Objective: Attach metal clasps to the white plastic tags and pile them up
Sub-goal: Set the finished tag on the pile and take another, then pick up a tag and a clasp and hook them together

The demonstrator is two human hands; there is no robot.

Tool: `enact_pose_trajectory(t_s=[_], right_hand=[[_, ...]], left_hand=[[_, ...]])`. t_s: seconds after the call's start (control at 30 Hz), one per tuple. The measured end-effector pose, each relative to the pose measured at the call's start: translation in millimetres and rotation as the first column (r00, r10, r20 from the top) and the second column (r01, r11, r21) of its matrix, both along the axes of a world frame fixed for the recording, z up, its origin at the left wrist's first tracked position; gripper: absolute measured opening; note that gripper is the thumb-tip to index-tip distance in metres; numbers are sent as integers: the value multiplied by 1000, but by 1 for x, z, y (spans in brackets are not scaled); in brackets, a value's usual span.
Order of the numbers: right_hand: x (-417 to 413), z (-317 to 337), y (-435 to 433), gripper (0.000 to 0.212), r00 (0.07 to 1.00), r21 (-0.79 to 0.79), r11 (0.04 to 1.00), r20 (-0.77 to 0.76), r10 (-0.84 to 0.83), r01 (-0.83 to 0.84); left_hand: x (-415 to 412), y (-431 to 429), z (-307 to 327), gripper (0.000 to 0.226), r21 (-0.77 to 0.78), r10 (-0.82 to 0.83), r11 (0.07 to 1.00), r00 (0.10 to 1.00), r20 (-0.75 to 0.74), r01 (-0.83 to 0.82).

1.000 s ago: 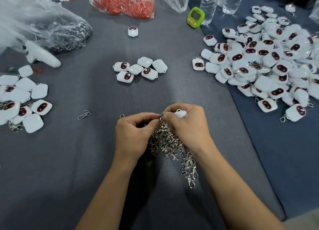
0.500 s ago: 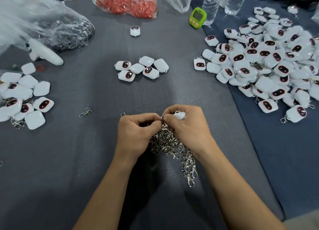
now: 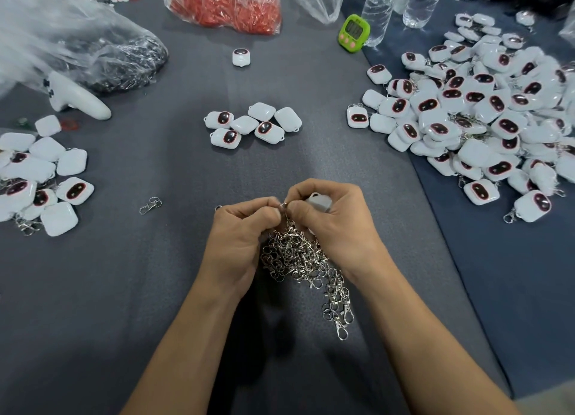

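My right hand [image 3: 329, 224] grips a white plastic tag [image 3: 319, 201], of which only the top shows past the fingers. My left hand [image 3: 241, 237] pinches a small metal clasp [image 3: 282, 207] right at the tag's edge, thumb tips of both hands nearly touching. A heap of silver metal clasps [image 3: 306, 265] lies under and between my hands. A small cluster of white tags [image 3: 252, 125] sits further back in the middle. A big pile of tags with clasps [image 3: 485, 115] fills the right, and another group of tags [image 3: 40, 178] lies at the left.
A loose clasp [image 3: 150, 205] lies left of my hands. At the back stand a bag of red parts [image 3: 227, 3], a bag of dark clasps [image 3: 102, 56], a green timer [image 3: 354, 32], two water bottles [image 3: 378, 10], a white controller [image 3: 77, 98] and a single tag [image 3: 241, 56].
My hands have stayed over the clasp heap, with only slight finger movement at the tag's edge. The view has shifted a little.
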State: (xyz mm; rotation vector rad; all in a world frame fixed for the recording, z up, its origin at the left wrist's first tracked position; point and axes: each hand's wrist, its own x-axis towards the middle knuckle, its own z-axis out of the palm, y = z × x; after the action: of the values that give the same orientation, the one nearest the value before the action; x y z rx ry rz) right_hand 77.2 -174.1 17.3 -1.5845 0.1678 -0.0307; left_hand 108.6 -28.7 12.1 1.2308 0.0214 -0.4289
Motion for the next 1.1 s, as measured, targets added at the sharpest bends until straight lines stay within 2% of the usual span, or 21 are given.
enact_pose_trajectory(t_s=[0.07,0.1,0.13,0.17,0.2,0.23,0.27,0.3,0.37,0.47,0.6,0.7,0.83,0.93,1.1], right_hand=[[4,1,1,2,998,-67,997,-56,-26,22],[6,1,1,7,994,-119,992,-93,-51,39],[7,1,0,14,988,-162,985,-134,-76,54],[9,0,-1,19,981,-188,980,-165,-100,68],[10,0,-3,22,976,-216,974,-182,-115,75],[11,0,-5,22,976,-251,966,-184,-113,64],[11,-1,-7,22,979,-294,955,-179,-94,38],[12,-1,-10,25,983,-339,941,-173,-67,5],[14,-4,-16,32,982,-422,905,-187,-29,-53],[19,-9,-20,34,976,-510,856,-213,-38,-78],[28,-14,-14,20,977,-476,877,-146,-157,70],[35,-13,-8,14,981,-505,857,-92,-170,101],[35,-14,-7,18,982,-538,837,-80,-172,102],[32,-19,-5,14,983,-575,810,-51,-175,114],[31,-22,-5,15,972,-497,848,-28,-231,188]], left_hand=[[2,-2,-1,13,128,94,987,995,35,-98],[4,0,-3,10,255,152,950,979,134,-183],[9,3,-6,9,400,178,869,939,295,-291],[15,7,-9,6,525,136,742,860,492,-417],[23,12,-10,5,597,22,590,750,661,-543],[30,15,-12,8,617,-118,460,645,755,-638],[36,17,-15,10,619,-238,382,574,783,-686],[40,17,-19,10,633,-323,346,545,773,-692],[40,11,-28,6,684,-415,353,548,726,-638],[39,6,-36,5,738,-502,421,543,673,-527],[46,8,-36,6,745,-502,490,552,665,-453],[47,8,-35,2,762,-506,493,574,644,-419],[48,8,-34,4,764,-489,509,597,636,-397],[47,8,-33,6,762,-492,518,594,637,-388],[47,9,-32,7,766,-506,520,586,633,-379]])
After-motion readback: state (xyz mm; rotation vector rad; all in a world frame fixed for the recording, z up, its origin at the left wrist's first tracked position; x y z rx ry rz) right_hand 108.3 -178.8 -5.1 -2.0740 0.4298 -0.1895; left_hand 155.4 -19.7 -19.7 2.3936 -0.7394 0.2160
